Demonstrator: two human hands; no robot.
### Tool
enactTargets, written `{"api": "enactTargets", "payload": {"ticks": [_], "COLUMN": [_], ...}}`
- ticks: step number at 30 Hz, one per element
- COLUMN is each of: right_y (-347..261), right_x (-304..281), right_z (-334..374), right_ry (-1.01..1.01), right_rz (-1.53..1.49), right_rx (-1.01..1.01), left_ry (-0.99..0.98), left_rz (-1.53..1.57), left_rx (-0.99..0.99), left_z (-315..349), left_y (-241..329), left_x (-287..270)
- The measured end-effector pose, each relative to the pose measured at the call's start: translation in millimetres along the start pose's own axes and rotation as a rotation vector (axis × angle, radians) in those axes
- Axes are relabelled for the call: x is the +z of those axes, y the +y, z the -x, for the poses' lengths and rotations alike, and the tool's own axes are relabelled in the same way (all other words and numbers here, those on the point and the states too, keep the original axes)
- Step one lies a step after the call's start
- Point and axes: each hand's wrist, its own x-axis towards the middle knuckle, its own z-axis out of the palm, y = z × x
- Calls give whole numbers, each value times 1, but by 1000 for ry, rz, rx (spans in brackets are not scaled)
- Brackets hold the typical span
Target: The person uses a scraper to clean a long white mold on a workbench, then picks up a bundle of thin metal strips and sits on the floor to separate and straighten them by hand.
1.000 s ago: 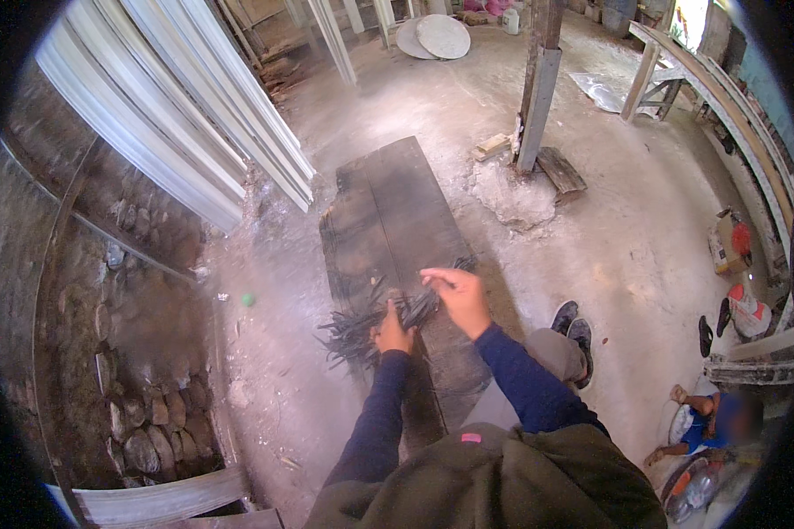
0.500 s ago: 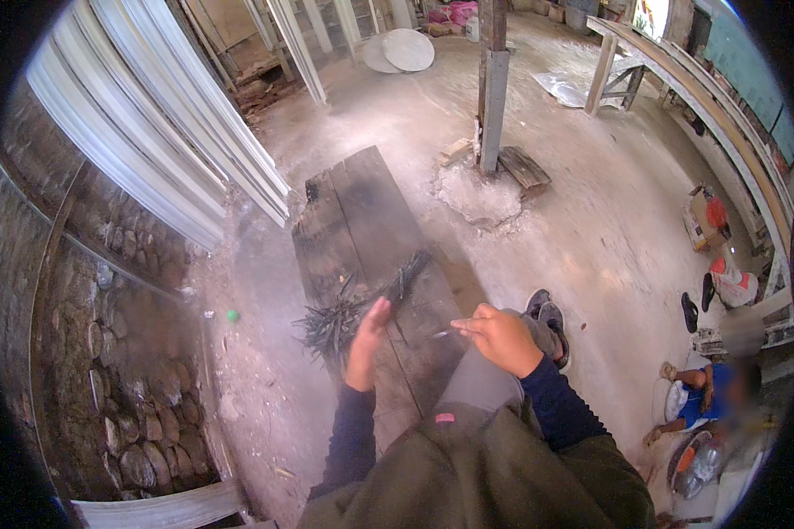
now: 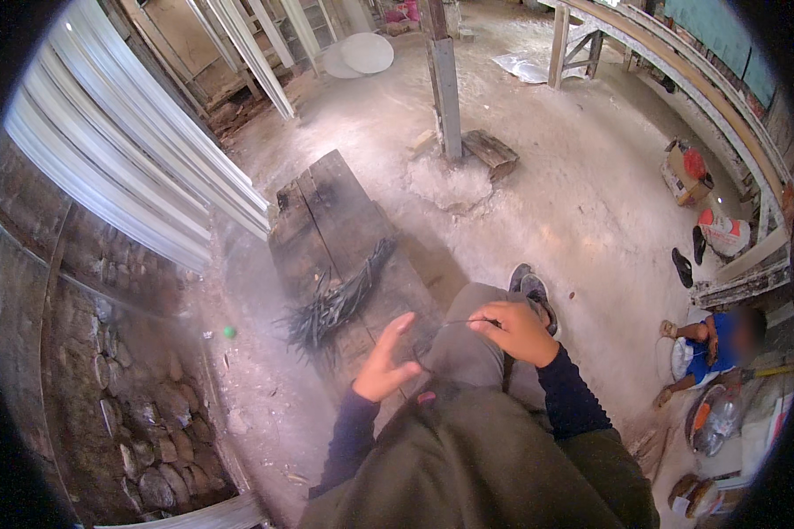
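Observation:
My left hand (image 3: 386,360) is raised over the near end of a dark wooden bench (image 3: 333,198), its fingers and thumb spread with nothing between them. To its right, above my grey trouser leg, my right hand (image 3: 519,331) is closed in a pinch. A thin dark strand (image 3: 458,322) sticks out leftward from those fingertips toward my left hand; its material is too fine to tell. Across the bench lies a loose bundle of dark, narrow strips (image 3: 342,298), fanned out at its left end and just beyond my left hand.
Long white mouldings (image 3: 132,141) lean at the left, over a stone-lined pit (image 3: 150,441). Past the bench stands a post (image 3: 445,97) with a wood block (image 3: 490,153) at its foot. A person in blue (image 3: 719,344) sits at the right, near a cardboard box (image 3: 686,176) and slippers (image 3: 682,267).
My left hand has moved down and nearer, its thumb now spread from the fingers. The right hand stays pinched and has shifted slightly right. The whole view has turned a little rightward.

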Motion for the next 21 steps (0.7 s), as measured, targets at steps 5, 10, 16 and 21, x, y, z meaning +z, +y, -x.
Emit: {"api": "enactTargets", "payload": {"ticks": [5, 10, 16, 21], "right_y": [7, 22, 24, 25], "right_x": [10, -1, -20, -39], "right_z": [13, 30, 47, 52], "right_ry": [-36, -318, -492, -205], "right_rz": [-223, -347, -1166, -1443], "right_rx": [83, 105, 572, 278], "left_ry": [-83, -76, -48, 35], "left_rz": [225, 336, 400, 265], "left_rx": [-411, -354, -393, -454], "left_z": [-3, 17, 32, 40], "left_y": [26, -21, 1, -3], "left_x": [26, -6, -33, -42]}}
